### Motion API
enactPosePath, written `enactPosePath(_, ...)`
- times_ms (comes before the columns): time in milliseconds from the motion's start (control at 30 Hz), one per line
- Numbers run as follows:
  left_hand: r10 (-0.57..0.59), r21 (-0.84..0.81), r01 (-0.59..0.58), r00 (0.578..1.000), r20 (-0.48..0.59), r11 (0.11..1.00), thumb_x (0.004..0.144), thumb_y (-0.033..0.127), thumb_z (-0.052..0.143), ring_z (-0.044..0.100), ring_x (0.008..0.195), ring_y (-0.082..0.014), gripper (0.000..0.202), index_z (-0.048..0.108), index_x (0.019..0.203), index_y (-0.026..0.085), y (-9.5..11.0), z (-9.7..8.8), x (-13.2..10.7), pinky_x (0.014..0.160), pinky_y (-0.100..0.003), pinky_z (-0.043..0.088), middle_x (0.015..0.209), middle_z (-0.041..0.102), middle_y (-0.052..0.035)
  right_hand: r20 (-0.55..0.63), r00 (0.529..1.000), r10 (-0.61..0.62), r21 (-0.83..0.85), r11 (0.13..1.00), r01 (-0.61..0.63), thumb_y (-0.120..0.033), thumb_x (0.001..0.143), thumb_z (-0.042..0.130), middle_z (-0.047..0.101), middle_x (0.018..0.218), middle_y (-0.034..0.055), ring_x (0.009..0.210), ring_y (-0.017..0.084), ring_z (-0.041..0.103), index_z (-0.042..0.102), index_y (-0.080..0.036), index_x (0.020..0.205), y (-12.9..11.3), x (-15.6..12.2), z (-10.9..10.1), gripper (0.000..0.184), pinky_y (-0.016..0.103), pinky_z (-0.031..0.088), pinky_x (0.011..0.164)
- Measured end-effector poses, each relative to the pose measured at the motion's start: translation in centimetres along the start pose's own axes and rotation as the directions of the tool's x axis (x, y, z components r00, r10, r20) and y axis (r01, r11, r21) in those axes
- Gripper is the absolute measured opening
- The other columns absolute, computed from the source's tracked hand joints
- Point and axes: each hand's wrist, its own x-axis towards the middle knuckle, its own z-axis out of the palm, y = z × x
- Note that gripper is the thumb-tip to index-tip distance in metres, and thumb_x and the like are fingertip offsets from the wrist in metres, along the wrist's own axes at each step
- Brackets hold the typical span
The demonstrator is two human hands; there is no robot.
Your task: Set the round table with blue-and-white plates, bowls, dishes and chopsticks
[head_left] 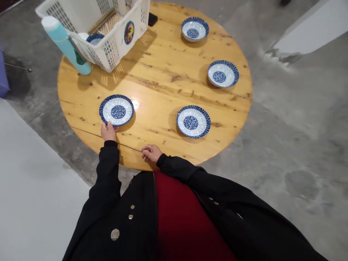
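My left hand [109,131] is closed on the near rim of a blue-and-white shallow bowl [118,111], thumb on top and fingers partly hidden under the edge. The bowl is at the left front of a round wooden table [160,87]. My right hand [152,153] rests near the table's front edge, its fingers curled together with nothing visible in them. A thin dark line in the wood runs from the left edge to that hand. To its upper right stands a matching bowl [193,121], apart from both hands.
Two more matching bowls, one at the right [223,74] and one at the back [195,29], stand on the table. A white plastic basket [114,45] holds another patterned dish. Beside it are a light-blue bottle [63,43] and a dark object [152,19]. A white pillar [307,32] rises at right.
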Motion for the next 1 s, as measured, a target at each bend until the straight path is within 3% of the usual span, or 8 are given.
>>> enactPosePath(633,-0.035,-0.012,0.035,0.998,0.053,0.999,0.077,0.029,0.055,0.062,0.049,-0.0104,0.015,0.046,0.079,0.018,1.1,-0.4,0.5,0.051,-0.022,0.054,0.064,0.059,0.002,-0.057,0.996,0.066,0.054,0.997,-0.063,-0.002,0.08,0.053,0.061,0.053,-0.0058,0.042,0.009,0.056,0.056,-0.017,0.083,-0.5,0.1,0.3,0.015,0.018,0.05,0.044)
enactPosePath(767,-0.016,0.006,0.016,0.998,0.055,1.0,0.076,0.03,0.056,0.063,0.052,-0.011,0.017,0.05,0.085,0.017,1.2,-0.4,0.9,0.053,-0.023,0.055,0.066,0.061,0.0016,-0.04,0.996,0.082,0.065,0.995,-0.08,-0.003,0.081,0.055,0.061,0.053,-0.0058,0.042,0.009,0.057,0.056,-0.018,0.082,-0.7,0.6,0.3,0.015,0.017,0.049,0.042)
enactPosePath(1000,-0.01,0.015,0.009,0.999,0.045,1.0,0.081,0.039,0.053,0.066,0.056,-0.0142,0.021,0.045,0.079,0.02,1.7,-0.3,0.7,0.062,-0.032,0.061,0.062,0.06,0.0015,-0.032,0.996,0.083,0.082,0.993,-0.08,-0.002,0.082,0.055,0.061,0.05,-0.007,0.04,0.008,0.056,0.055,-0.018,0.078,-1.2,1.2,-0.2,0.016,0.015,0.046,0.038)
